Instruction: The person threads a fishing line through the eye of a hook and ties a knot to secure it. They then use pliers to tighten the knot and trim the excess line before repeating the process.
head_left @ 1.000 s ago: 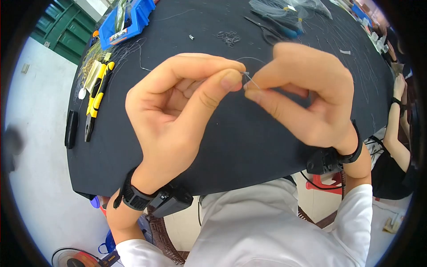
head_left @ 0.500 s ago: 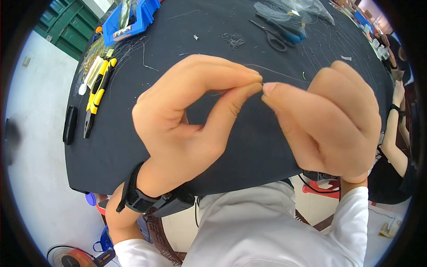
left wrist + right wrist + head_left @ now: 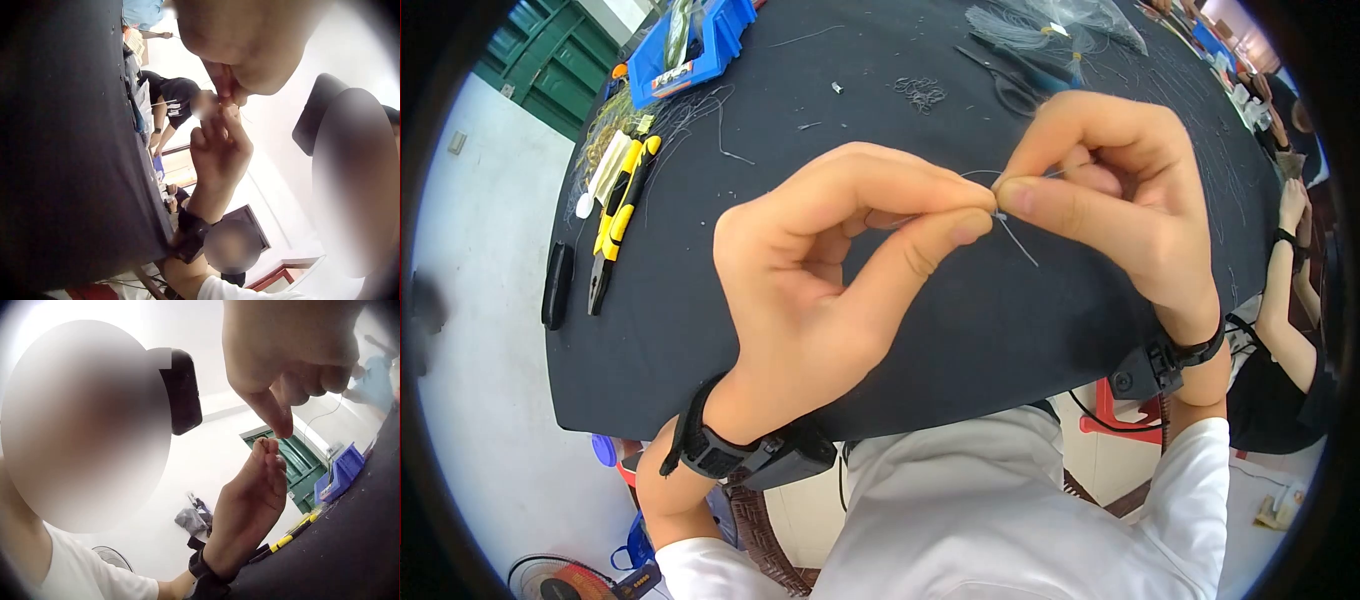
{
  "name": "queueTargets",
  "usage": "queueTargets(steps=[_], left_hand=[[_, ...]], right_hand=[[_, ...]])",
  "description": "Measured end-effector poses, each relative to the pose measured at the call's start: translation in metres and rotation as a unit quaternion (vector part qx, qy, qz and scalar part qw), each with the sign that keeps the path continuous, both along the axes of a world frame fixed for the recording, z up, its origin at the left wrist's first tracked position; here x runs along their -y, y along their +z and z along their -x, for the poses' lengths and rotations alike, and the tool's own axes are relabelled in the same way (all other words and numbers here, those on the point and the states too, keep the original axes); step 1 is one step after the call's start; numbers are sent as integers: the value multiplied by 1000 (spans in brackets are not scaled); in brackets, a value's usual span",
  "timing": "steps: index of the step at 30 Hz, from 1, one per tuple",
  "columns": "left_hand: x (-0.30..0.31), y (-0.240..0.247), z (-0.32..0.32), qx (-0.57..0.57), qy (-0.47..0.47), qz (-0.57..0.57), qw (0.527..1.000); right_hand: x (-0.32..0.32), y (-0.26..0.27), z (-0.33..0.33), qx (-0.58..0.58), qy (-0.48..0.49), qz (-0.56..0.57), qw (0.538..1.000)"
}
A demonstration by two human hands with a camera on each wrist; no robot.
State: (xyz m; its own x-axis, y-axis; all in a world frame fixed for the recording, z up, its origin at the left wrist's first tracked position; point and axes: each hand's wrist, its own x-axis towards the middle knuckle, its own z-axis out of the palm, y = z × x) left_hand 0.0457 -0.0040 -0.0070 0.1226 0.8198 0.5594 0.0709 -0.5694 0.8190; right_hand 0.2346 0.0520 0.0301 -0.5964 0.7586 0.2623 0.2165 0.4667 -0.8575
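Note:
In the head view, both hands meet fingertip to fingertip above the black table. The left hand (image 3: 810, 285) pinches a thin, pale line, like fishing line (image 3: 1019, 242), between thumb and forefinger. Opposite it, the right hand (image 3: 1135, 205) pinches the same line close to the left fingertips. A short end slants down to the right below the pinch, and a fine strand arcs above it. Something tiny at the join is mostly hidden by the fingertips. The right wrist view shows the left hand (image 3: 247, 497) below the right hand (image 3: 290, 356), with a strand curving off the right one.
Yellow-black pliers (image 3: 630, 190) and a black case (image 3: 557, 285) lie at the left. Behind them stands a blue bin (image 3: 730, 50) beside tangled strands. Scissors (image 3: 1015, 95), bundled line (image 3: 1020, 30) and a pile of small dark pieces (image 3: 920, 93) lie farther back.
The right hand rolled over, its back facing up half a second ago, then turned back. Both pinches shifted slightly right and down from a second ago, and the line's short end now shows below them.

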Motion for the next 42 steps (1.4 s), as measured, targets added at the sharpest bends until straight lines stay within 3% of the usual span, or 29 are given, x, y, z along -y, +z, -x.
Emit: queueTargets(steps=[6, 10, 13, 17, 20, 23, 29, 35, 39, 42], left_hand=[[-1, -4, -1, 72, -6, 64, 995], [-2, -6, -2, 97, 40, 89, 991], [-4, -7, 0, 65, 64, 56, 994], [-4, -5, -2, 9, 90, 11, 996], [-2, -4, -4, -21, 93, 8, 995], [-2, -5, -4, -33, 75, 8, 997], [-1, -4, -4, -9, 24, 23, 999], [-2, -6, -2, 33, -6, 22, 999], [-2, -6, -3, 93, -13, 70, 993], [-2, -8, -2, 114, -13, 82, 990]], right_hand=[[7, -9, 8, 1, 49, 33, 998], [16, -16, 13, 32, 18, -170, 985], [19, -19, 18, 43, -26, -373, 927], [27, -10, 21, 72, -72, -516, 851], [23, -7, 19, 83, -60, -556, 825], [11, -7, 16, 59, -45, -525, 848], [5, -1, 8, 33, -34, -271, 961], [1, -7, 3, 5, 4, -43, 999], [4, -12, 7, 30, 42, -52, 997], [5, -19, 10, 32, 49, -173, 983]])
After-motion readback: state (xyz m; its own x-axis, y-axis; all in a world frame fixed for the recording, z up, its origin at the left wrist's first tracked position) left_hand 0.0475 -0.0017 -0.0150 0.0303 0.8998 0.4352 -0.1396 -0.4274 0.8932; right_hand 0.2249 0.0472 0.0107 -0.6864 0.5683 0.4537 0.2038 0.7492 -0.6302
